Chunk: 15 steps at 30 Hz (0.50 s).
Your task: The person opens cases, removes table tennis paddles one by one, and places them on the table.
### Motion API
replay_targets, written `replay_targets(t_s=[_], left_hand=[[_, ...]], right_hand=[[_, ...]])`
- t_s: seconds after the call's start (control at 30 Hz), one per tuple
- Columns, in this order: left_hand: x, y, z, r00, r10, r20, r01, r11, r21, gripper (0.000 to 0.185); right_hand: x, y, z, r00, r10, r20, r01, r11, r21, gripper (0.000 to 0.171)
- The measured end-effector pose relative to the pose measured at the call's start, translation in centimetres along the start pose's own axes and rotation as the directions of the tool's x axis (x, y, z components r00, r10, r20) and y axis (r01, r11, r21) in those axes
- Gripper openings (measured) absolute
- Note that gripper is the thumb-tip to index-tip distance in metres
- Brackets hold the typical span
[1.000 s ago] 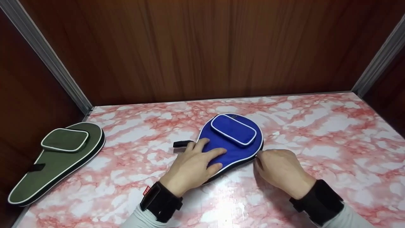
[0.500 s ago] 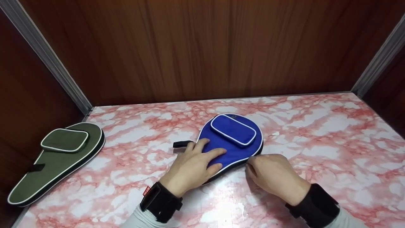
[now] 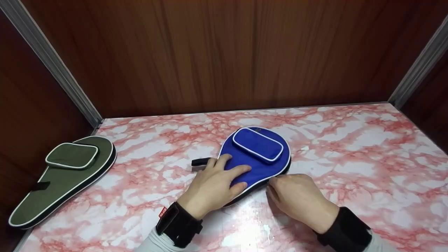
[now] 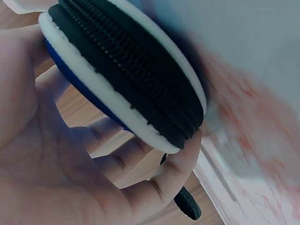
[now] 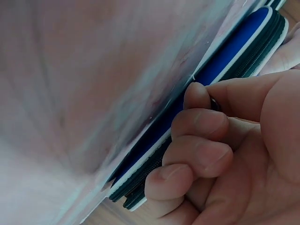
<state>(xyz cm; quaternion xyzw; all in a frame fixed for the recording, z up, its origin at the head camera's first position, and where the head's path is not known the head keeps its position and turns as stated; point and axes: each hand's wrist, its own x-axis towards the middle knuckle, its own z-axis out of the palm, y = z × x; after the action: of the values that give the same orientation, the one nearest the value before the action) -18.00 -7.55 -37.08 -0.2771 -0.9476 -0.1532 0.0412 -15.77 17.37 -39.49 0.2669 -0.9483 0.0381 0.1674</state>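
Fingers of the right hand (image 3: 297,199), pinching the zipper pull, have slid nearer along the blue paddle case (image 3: 257,159) (mid-table); the left hand (image 3: 213,185) still presses it flat, so zipping advances.

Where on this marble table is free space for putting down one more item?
Bare marble lies between the green case and the blue case, and across the table right of it. The front middle is crowded by the left hand and right hand.

Brown wood walls (image 3: 217,52), marble-patterned (pink-white) tabletop (image 3: 367,154)
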Motion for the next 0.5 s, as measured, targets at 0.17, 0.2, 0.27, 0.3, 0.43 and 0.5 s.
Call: replay_targets(t_s=[0.17,0.2,0.27,0.3,0.43,0.5], left_hand=[[0.02,0.14,0.05,1.000,0.002,-0.009,-0.002,1.000,0.008,0.046],[0.03,0.18,0.08,1.000,0.003,-0.011,-0.003,1.000,0.011,0.046],[0.03,0.27,0.15,1.000,0.006,-0.015,-0.005,1.000,0.015,0.046],[0.02,0.33,0.16,1.000,0.005,-0.015,-0.005,1.000,0.014,0.045],[-0.09,0.58,0.08,1.000,-0.001,0.001,0.001,1.000,0.002,0.046],[-0.18,0.74,-0.09,1.000,-0.007,0.020,0.007,1.000,-0.002,0.047]], right_hand=[[0.18,-0.43,-0.02,0.999,-0.037,0.031,0.036,0.999,0.028,0.033],[0.20,-0.52,0.00,0.998,-0.046,0.031,0.045,0.999,0.030,0.031],[0.21,-0.66,0.02,0.998,-0.062,0.031,0.061,0.998,0.032,0.029],[0.21,-0.68,0.04,0.997,-0.070,0.029,0.069,0.997,0.034,0.027],[0.26,-0.40,0.03,0.997,-0.078,0.030,0.076,0.995,0.068,0.025],[0.32,-0.11,-0.03,0.997,-0.066,0.034,0.063,0.994,0.087,0.025]])
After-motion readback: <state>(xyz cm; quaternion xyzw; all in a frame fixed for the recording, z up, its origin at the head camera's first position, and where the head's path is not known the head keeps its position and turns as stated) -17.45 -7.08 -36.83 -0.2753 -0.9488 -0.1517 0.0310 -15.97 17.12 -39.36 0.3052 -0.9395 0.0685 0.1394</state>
